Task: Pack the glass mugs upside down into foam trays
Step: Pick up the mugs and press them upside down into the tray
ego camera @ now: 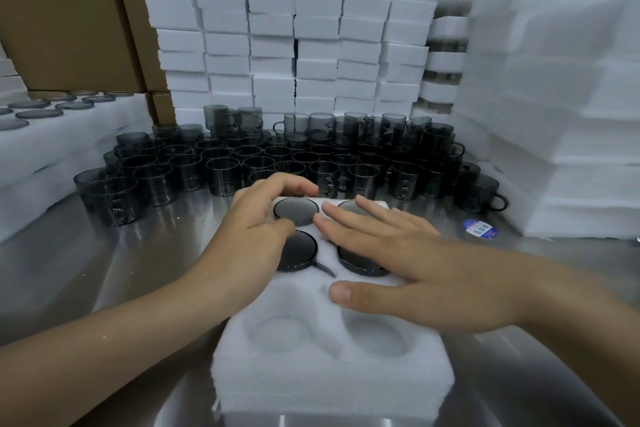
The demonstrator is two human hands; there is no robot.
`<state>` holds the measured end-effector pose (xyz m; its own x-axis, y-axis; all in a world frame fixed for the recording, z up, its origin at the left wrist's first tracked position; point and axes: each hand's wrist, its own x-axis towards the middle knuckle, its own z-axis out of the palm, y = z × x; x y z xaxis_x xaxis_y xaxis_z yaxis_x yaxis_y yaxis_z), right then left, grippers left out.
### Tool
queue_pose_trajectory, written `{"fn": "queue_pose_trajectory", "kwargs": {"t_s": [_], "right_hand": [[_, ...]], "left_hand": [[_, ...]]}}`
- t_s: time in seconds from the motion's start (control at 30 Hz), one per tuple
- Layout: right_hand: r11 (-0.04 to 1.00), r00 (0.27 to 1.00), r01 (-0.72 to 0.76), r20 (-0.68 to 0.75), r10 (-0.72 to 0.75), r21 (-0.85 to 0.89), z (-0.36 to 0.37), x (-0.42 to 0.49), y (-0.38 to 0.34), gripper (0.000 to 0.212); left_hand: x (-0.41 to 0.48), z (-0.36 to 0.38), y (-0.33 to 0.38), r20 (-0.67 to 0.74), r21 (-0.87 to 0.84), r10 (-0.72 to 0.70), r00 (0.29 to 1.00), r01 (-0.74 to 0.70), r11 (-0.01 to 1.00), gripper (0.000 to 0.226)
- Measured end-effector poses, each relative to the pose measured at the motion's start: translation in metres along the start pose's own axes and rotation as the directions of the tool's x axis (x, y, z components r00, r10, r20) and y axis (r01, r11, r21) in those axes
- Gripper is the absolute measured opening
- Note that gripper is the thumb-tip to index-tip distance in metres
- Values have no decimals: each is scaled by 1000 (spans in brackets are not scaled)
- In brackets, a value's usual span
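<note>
A white foam tray (332,378) lies on the steel table in front of me. Several smoky glass mugs sit upside down in its far pockets: a far-left mug (296,210), a middle-left mug (301,251), a far-right mug (349,208) and a middle-right mug (360,265). The two nearest pockets hold nothing. My left hand (256,229) curls over the far-left mug's base, fingers along its far rim and thumb on its near rim. My right hand (408,267) lies flat with straight fingers over the right-hand mugs.
Many loose smoky glass mugs (221,170) crowd the table behind the tray. Stacks of white foam trays (298,28) form a wall at the back and on the right. Cardboard boxes (69,10) stand at the left, above filled trays (52,114). A blue sticker (479,229) lies at right.
</note>
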<state>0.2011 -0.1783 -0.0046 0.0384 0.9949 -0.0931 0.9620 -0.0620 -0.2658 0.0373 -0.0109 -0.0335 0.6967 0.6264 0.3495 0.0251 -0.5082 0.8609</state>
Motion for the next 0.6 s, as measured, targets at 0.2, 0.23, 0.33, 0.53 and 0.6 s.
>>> {"fn": "queue_pose_trajectory", "kwargs": {"t_s": [0.2,0.23,0.33,0.53,0.6], "right_hand": [[982,990,-4,-140,31,188,5,5,1,82],[976,977,-12,-204,58,217,4,7,7,80],[971,883,-180,-409,229,157,-1,13,48,77],[796,626,-558,-510,590,235,-9,9,134,79],[772,613,-596,-497,615,220,-8,7,145,79]], "left_hand": [[0,1,4,19,-45,-43,999,44,998,55],[0,1,4,24,-44,-51,998,52,998,56],[1,-1,2,37,-64,-78,996,80,995,57],[2,-1,-3,44,-57,-104,994,107,993,53],[2,-2,-3,47,-49,-103,994,105,993,52]]}}
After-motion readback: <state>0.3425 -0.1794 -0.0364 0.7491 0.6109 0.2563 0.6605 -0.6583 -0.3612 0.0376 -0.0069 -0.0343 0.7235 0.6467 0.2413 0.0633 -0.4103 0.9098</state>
